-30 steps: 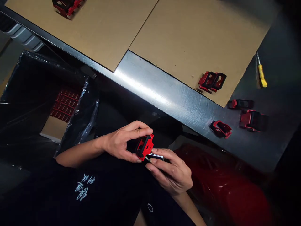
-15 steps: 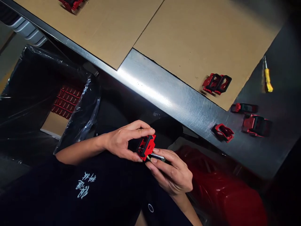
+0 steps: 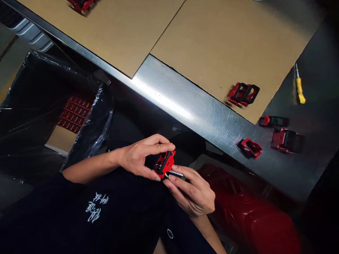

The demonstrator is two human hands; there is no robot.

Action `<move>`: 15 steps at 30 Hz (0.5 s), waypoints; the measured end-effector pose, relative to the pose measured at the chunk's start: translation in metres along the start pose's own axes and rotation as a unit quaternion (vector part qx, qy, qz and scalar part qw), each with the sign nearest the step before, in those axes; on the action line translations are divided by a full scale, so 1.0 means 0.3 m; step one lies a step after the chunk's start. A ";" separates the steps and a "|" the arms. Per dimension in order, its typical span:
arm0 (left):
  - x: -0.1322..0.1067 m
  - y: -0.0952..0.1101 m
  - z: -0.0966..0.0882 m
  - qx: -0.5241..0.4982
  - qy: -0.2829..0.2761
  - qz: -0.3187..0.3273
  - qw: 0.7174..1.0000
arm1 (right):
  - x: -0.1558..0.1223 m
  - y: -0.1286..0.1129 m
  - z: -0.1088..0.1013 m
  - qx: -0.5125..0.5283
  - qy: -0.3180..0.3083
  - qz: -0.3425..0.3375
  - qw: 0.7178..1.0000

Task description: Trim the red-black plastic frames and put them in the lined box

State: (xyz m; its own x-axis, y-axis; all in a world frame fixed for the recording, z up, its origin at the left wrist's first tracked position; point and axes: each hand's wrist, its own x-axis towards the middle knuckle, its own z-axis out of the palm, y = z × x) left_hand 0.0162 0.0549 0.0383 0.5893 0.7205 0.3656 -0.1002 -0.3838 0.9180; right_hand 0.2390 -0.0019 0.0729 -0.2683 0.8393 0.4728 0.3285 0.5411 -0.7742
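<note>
Below the steel table edge, the left hand (image 3: 136, 158) curls around a red-and-black plastic part (image 3: 164, 164), gripping it between thumb and fingers. The right hand (image 3: 192, 192) is closed in a pinch on a slim metal tool (image 3: 174, 173), whose tip meets that part. Further out, more red parts (image 3: 243, 94) lie on cardboard sheets (image 3: 219, 46) and the steel tabletop (image 3: 278, 165), near a yellow-handled screwdriver (image 3: 300, 90). A plastic-lined bin (image 3: 90, 123) holds rows of red pieces (image 3: 75, 114), and a glossy red bag (image 3: 251, 211) sits opposite.
</note>
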 end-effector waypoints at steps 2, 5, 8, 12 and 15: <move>-0.004 -0.001 -0.002 -0.008 0.001 -0.009 1.000 | -0.001 -0.001 -0.001 -0.004 -0.008 -0.001 1.000; -0.008 -0.001 -0.003 -0.011 0.003 -0.016 1.000 | -0.003 -0.001 -0.002 -0.004 -0.013 -0.002 1.000; -0.009 0.000 0.000 -0.006 0.005 -0.016 1.000 | -0.002 0.000 -0.003 -0.007 -0.016 -0.002 1.000; -0.009 -0.001 0.009 -0.012 0.022 -0.016 1.000 | 0.004 0.001 -0.002 0.004 -0.024 -0.002 1.000; -0.006 0.000 0.014 -0.024 0.038 -0.015 0.999 | 0.008 0.001 0.000 0.008 -0.023 -0.007 1.000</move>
State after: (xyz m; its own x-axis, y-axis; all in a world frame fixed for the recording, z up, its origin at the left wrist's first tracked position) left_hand 0.0185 0.0512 0.0370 0.5309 0.7735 0.3462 -0.1223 -0.3344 0.9345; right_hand 0.2385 0.0003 0.0737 -0.3139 0.8283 0.4641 0.3093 0.5514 -0.7748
